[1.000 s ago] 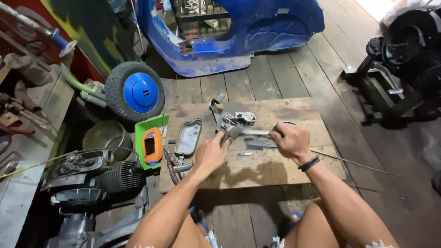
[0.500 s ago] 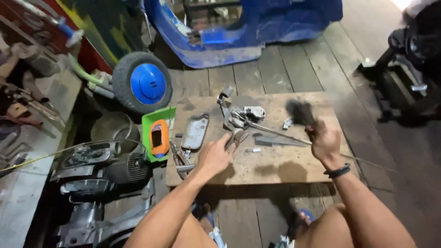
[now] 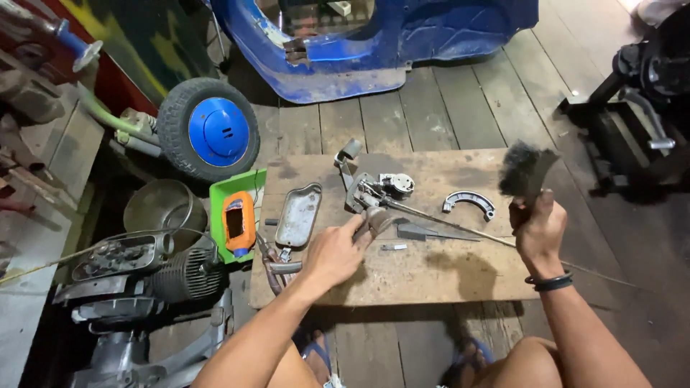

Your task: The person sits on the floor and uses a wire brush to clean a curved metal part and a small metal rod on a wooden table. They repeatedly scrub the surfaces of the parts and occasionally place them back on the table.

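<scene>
Brush [image 3: 525, 171], dark-bristled and worn, is raised off the board in the right hand [image 3: 537, 231], whose fingers are wrapped tight round its handle; it hangs above the right end of the wooden board [image 3: 460, 276]. The left hand [image 3: 336, 253] reaches forward with fingers curled loosely on a grey metal part [image 3: 375, 219], pinning it to the board, so it is neither spread wide nor fully clenched.

By the look of it, the step in hand is cleaning: one hand steadies the piece while the other lifts the bristles. A following stroke would call for bringing the bristles down onto the pinned part while the left hand stays firm so the piece does not skid.

Just beyond the held part lies one metal assembly with a round housing [image 3: 392, 187], and a thin rod [image 3: 460, 224] runs from it toward the right hand. One curved brake shoe [image 3: 468, 202] lies near the board's far edge, one oblong grey cover [image 3: 298, 214] at its left end, one small pin [image 3: 394, 247] near the left thumb. Off the board to the left sit one green tray [image 3: 223, 188] holding an orange object [image 3: 238, 221], one metal bowl [image 3: 159, 208], one engine [image 3: 136, 269] and one blue-hubbed wheel [image 3: 208, 131]. A blue vehicle body [image 3: 402, 43] stands on the plank floor [image 3: 467, 108] beyond.
</scene>
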